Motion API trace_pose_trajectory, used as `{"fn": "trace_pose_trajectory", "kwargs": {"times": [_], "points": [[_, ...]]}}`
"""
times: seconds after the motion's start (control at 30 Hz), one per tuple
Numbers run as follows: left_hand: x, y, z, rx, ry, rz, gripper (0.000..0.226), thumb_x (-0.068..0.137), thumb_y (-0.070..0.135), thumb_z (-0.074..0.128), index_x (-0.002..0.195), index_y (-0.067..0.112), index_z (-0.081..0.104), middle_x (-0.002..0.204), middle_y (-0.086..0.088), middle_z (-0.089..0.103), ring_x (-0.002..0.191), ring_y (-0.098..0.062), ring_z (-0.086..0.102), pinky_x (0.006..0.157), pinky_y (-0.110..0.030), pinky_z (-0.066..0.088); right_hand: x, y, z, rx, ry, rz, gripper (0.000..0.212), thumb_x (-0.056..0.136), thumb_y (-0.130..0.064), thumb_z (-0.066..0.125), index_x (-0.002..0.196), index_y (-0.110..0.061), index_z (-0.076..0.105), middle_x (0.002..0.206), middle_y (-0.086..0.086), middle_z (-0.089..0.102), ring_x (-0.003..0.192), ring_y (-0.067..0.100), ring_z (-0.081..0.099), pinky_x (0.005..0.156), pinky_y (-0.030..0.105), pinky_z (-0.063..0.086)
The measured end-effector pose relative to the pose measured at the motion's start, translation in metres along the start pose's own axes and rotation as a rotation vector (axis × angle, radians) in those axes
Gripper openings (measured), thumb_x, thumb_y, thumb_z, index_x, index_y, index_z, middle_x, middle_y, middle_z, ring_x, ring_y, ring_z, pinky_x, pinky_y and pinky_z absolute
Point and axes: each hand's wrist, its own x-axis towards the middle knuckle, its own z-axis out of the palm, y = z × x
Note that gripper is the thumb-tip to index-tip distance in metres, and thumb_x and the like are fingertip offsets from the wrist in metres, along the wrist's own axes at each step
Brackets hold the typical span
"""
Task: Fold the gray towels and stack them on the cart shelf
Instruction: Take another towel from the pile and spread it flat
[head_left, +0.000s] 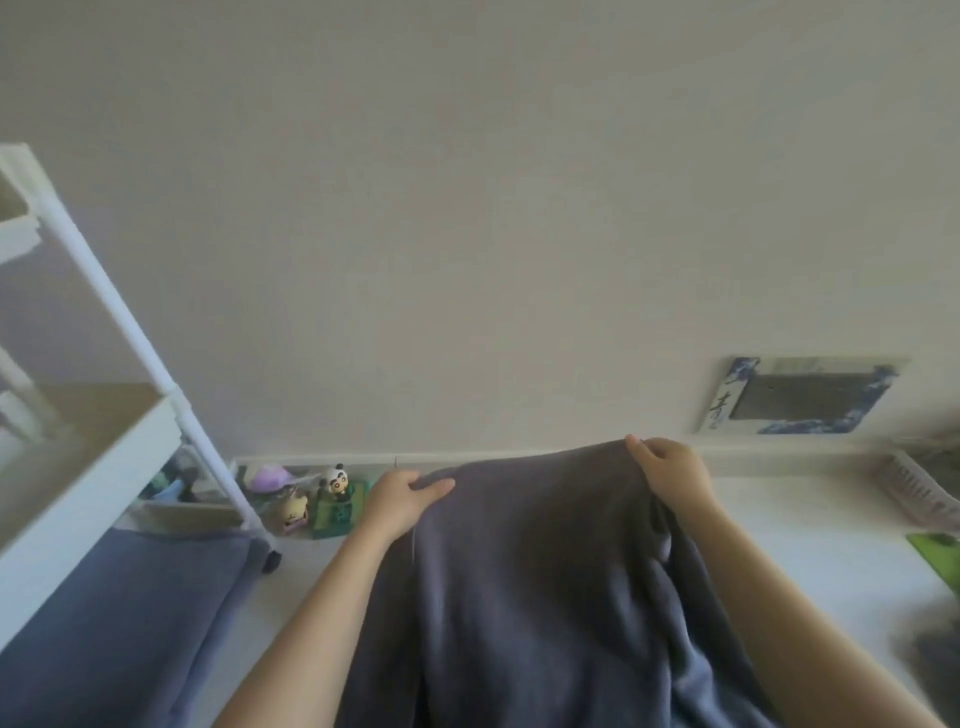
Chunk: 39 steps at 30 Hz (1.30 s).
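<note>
The left hand (402, 501) grips the upper left corner of a gray towel (535, 587), thumb laid across the front of the cloth and the other fingers curled behind it. The right hand (672, 475) pinches the upper right corner, its fingers bunched over the top edge with the cloth gathered beneath them. Between the two hands the top edge of the towel runs in a shallow arch, higher on the right, and the rest hangs down toward the camera in soft vertical folds, filling the lower middle of the view between both bare forearms. Below and around the towel lies a pale tabletop (810, 525). To the left stands a white cart (130, 332) with a slanting white post and a light shelf (88, 421); a small black caster shows at its foot. In the lower left, partly under the cart's shelf, another gray cloth (119, 613) lies flat. Behind the left hand, along the wall, a shallow tray (311, 462) holds small figures: a panda toy (335, 480), a purple dome-shaped one (270, 477) and a tan one (292, 512) beside a green box (337, 514). Against the wall on the right leans a blue-and-white frame (802, 402) with a dark centre. At the far right edge are a pale ribbed object and a green item, both too blurred to identify.
</note>
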Motion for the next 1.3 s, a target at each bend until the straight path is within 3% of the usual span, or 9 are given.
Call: {"fn": "trace_pose_trajectory", "kwargs": {"times": [0.1, 0.2, 0.3, 0.5, 0.7, 0.83, 1.07, 1.2, 1.3], "points": [[0.017, -0.001, 0.011, 0.106, 0.039, 0.016, 0.051, 0.082, 0.045, 0.069, 0.055, 0.018, 0.034, 0.053, 0.002, 0.035, 0.058, -0.019, 0.041, 0.052, -0.032, 0.023, 0.017, 0.007, 0.017, -0.066, 0.010, 0.041, 0.045, 0.095, -0.035, 0.049, 0.065, -0.001, 0.055, 0.061, 0.012, 0.055, 0.066, 0.030, 0.053, 0.060, 0.033, 0.036], [0.029, -0.013, 0.028, 0.146, 0.019, -0.007, 0.044, 0.084, 0.042, 0.067, 0.058, 0.015, 0.045, 0.064, -0.011, 0.055, 0.076, -0.032, 0.057, 0.059, -0.034, 0.029, 0.024, 0.022, 0.034, -0.162, -0.010, 0.097, 0.038, 0.096, -0.036, 0.046, 0.079, -0.005, 0.060, 0.075, 0.012, 0.062, 0.080, 0.032, 0.059, 0.067, 0.032, 0.040], [0.037, -0.025, 0.049, 0.123, 0.027, -0.019, 0.032, 0.084, 0.038, 0.067, 0.095, 0.008, 0.068, 0.103, -0.014, 0.068, 0.102, -0.029, 0.061, 0.081, -0.033, 0.045, 0.025, 0.035, 0.057, -0.169, -0.079, 0.109, 0.027, 0.094, -0.034, 0.050, 0.106, -0.013, 0.063, 0.103, 0.011, 0.067, 0.099, 0.031, 0.060, 0.082, 0.034, 0.045], [0.015, -0.034, 0.081, 0.202, 0.103, 0.177, 0.029, 0.090, 0.036, 0.059, 0.111, 0.018, 0.067, 0.114, -0.001, 0.063, 0.106, -0.019, 0.060, 0.095, -0.032, 0.043, -0.018, 0.052, 0.086, -0.509, -0.164, -0.202, 0.037, 0.093, -0.047, 0.040, 0.117, -0.029, 0.063, 0.133, -0.005, 0.055, 0.128, 0.020, 0.038, 0.104, 0.033, 0.017], [-0.042, -0.044, 0.113, 0.482, -0.037, 0.240, 0.083, 0.075, 0.064, 0.002, 0.137, 0.030, 0.048, 0.153, 0.001, 0.030, 0.145, -0.014, 0.016, 0.116, -0.044, -0.001, -0.083, 0.085, 0.094, -0.666, -0.256, -0.347, 0.070, 0.087, -0.070, 0.004, 0.135, -0.041, 0.046, 0.155, -0.003, 0.024, 0.144, 0.024, 0.014, 0.112, 0.039, -0.002], [-0.063, -0.060, 0.127, 0.622, -0.256, 0.127, 0.070, 0.090, 0.063, 0.006, 0.152, 0.029, 0.011, 0.160, -0.006, -0.002, 0.147, -0.018, -0.008, 0.115, -0.046, -0.015, -0.097, 0.114, 0.078, -0.715, -0.377, -0.302, 0.102, 0.061, -0.076, -0.033, 0.147, -0.043, 0.010, 0.150, -0.012, -0.020, 0.141, 0.013, -0.018, 0.115, 0.034, -0.008], [-0.089, -0.037, 0.133, 0.502, -0.213, 0.212, 0.059, 0.098, 0.053, 0.014, 0.152, 0.028, 0.010, 0.160, -0.002, -0.001, 0.146, -0.013, -0.008, 0.115, -0.041, -0.013, -0.121, 0.134, 0.028, -0.543, -0.072, 0.071, 0.074, 0.086, -0.069, 0.034, 0.149, -0.036, 0.012, 0.158, 0.012, 0.004, 0.144, 0.033, 0.007, 0.115, 0.045, 0.005], [-0.120, -0.022, 0.155, 0.433, -0.265, 0.362, 0.098, 0.070, 0.080, -0.010, 0.151, 0.030, 0.014, 0.160, -0.002, 0.001, 0.146, -0.010, -0.009, 0.114, -0.038, -0.015, -0.135, 0.159, 0.009, -0.330, -0.098, 0.373, 0.087, 0.083, -0.067, 0.042, 0.150, -0.021, 0.009, 0.153, 0.022, 0.018, 0.136, 0.041, 0.026, 0.109, 0.049, 0.023], [-0.138, -0.019, 0.176, 0.378, -0.308, 0.411, 0.114, 0.060, 0.086, -0.018, 0.150, 0.029, 0.021, 0.160, -0.003, 0.007, 0.147, -0.011, -0.003, 0.113, -0.034, -0.015, -0.137, 0.163, 0.007, -0.133, -0.025, 0.370, 0.069, 0.090, -0.050, 0.051, 0.139, -0.006, 0.033, 0.133, 0.024, 0.046, 0.122, 0.039, 0.045, 0.096, 0.042, 0.038]]}}
